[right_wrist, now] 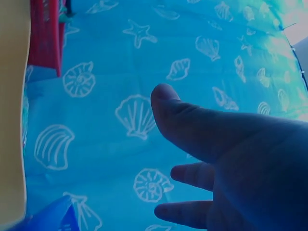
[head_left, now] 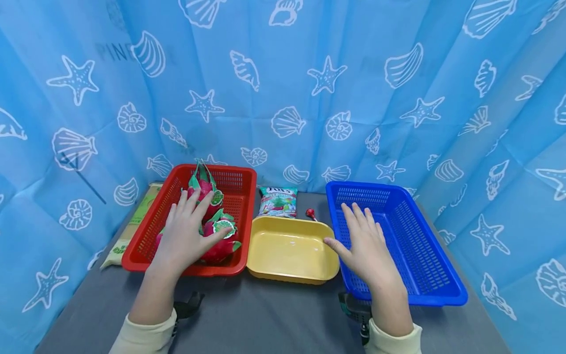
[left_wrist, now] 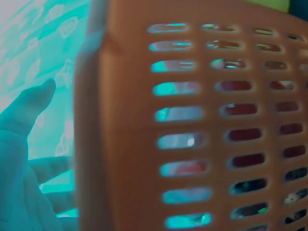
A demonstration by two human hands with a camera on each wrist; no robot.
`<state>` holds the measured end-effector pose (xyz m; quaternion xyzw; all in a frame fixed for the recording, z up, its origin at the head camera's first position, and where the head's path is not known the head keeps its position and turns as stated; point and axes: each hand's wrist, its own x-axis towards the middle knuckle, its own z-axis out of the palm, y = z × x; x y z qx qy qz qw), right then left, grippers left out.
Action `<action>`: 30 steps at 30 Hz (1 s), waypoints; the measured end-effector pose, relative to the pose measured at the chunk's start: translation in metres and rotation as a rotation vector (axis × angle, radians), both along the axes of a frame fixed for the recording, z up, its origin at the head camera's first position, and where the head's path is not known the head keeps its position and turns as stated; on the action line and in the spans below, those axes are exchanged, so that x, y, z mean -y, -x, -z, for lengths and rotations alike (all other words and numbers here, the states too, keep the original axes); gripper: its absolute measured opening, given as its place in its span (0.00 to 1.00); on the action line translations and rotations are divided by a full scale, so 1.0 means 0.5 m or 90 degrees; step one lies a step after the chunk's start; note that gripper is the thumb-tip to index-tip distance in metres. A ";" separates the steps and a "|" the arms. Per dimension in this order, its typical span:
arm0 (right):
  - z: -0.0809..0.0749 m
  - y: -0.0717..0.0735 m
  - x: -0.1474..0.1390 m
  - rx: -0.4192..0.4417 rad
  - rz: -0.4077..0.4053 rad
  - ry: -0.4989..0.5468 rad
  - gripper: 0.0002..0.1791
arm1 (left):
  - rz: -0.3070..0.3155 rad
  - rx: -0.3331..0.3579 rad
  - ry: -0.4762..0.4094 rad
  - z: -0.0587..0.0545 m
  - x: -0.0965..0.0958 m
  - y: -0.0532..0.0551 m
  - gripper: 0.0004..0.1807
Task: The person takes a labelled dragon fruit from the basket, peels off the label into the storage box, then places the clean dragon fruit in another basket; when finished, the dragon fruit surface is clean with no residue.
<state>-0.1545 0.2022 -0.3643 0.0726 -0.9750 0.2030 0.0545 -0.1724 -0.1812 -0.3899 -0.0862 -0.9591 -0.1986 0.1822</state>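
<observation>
My left hand [head_left: 187, 233] is held over the red basket [head_left: 130, 260], fingers spread and straight, holding nothing. Under and beside it lie dragon fruits [head_left: 221, 248] with green leaf tips and round stickers. In the left wrist view the slotted basket wall [left_wrist: 130, 144] fills most of the picture, with the thumb [left_wrist: 36, 103] to its left. My right hand [head_left: 367, 246] hovers over the near left part of the blue basket [head_left: 442, 295], fingers extended, its thumb toward the yellow tray [head_left: 287, 275]. The right wrist view shows that hand [right_wrist: 231, 163] with nothing in its grasp.
Behind the yellow tray lie a green Fox's candy bag [head_left: 278, 201] and a red-wrapped lollipop [head_left: 311, 213]. A long green and beige packet [head_left: 128, 236] lies left of the red basket. A blue shell-patterned curtain [head_left: 283, 98] borders the grey table [head_left: 265, 319].
</observation>
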 end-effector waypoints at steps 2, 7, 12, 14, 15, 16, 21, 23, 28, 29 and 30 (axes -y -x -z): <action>-0.003 -0.005 0.006 -0.009 -0.013 0.002 0.52 | 0.006 -0.020 -0.023 -0.006 0.003 -0.004 0.57; -0.005 -0.012 0.022 -0.047 -0.039 -0.006 0.49 | -0.003 -0.065 -0.063 -0.020 0.015 -0.014 0.54; 0.001 -0.011 0.038 -0.067 -0.066 -0.013 0.47 | -0.003 -0.078 -0.095 -0.029 0.036 -0.028 0.52; 0.004 -0.011 0.043 -0.072 -0.075 -0.013 0.46 | 0.010 -0.074 -0.108 -0.032 0.047 -0.034 0.51; 0.005 -0.011 0.046 -0.075 -0.080 -0.013 0.46 | 0.018 -0.071 -0.113 -0.033 0.053 -0.037 0.51; 0.005 -0.012 0.049 -0.077 -0.083 -0.013 0.46 | 0.027 -0.067 -0.119 -0.034 0.058 -0.039 0.50; 0.006 -0.016 0.062 -0.086 -0.099 -0.017 0.44 | 0.048 -0.048 -0.132 -0.043 0.083 -0.052 0.49; 0.008 -0.017 0.068 -0.087 -0.105 -0.022 0.43 | 0.045 -0.045 -0.133 -0.045 0.091 -0.056 0.49; 0.014 -0.018 0.080 -0.077 -0.119 -0.030 0.43 | 0.031 -0.046 -0.134 -0.046 0.110 -0.059 0.50; 0.015 -0.018 0.082 -0.073 -0.120 -0.032 0.43 | 0.027 -0.044 -0.132 -0.046 0.114 -0.058 0.49; 0.016 -0.017 0.084 -0.071 -0.123 -0.034 0.43 | 0.022 -0.043 -0.131 -0.045 0.118 -0.057 0.49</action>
